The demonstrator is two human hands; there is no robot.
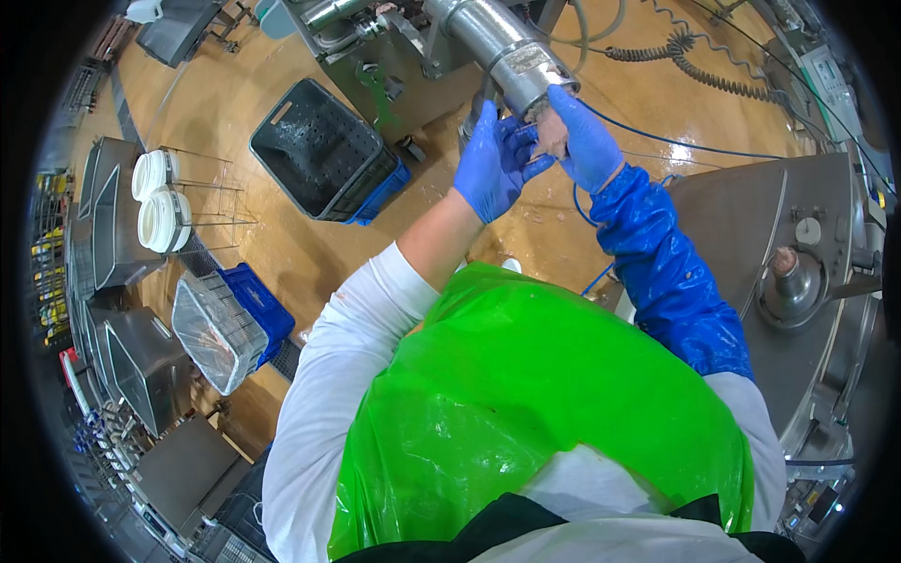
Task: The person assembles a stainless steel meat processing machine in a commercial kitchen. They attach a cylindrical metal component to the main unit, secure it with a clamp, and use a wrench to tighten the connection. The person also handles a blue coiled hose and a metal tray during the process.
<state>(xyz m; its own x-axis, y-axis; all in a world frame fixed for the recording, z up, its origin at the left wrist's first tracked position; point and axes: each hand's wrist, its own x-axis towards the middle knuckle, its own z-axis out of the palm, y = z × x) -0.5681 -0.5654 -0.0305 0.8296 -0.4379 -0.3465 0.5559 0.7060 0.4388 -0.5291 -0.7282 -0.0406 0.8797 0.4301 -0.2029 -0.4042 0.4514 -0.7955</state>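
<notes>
Pale pink ground meat [551,133] hangs at the open end of a steel pipe [502,58] at the top centre. My right hand [589,145], in a blue glove and blue sleeve cover, is cupped on the meat's right side, one digit reaching up to the pipe's rim. My left hand [490,167], also in a blue glove, is just left of the meat. Its fingers are apart and partly curled, with the tips reaching the meat's lower edge. The palm sides of both hands are partly hidden.
A black crate [314,150] stands on the floor at left; below it is a lined crate [218,328] beside a blue one [258,300]. White round containers [164,220] sit on a wire stand. At right is a steel table [741,220] with a metal nozzle [791,286]. Cables and hoses cross the wet floor.
</notes>
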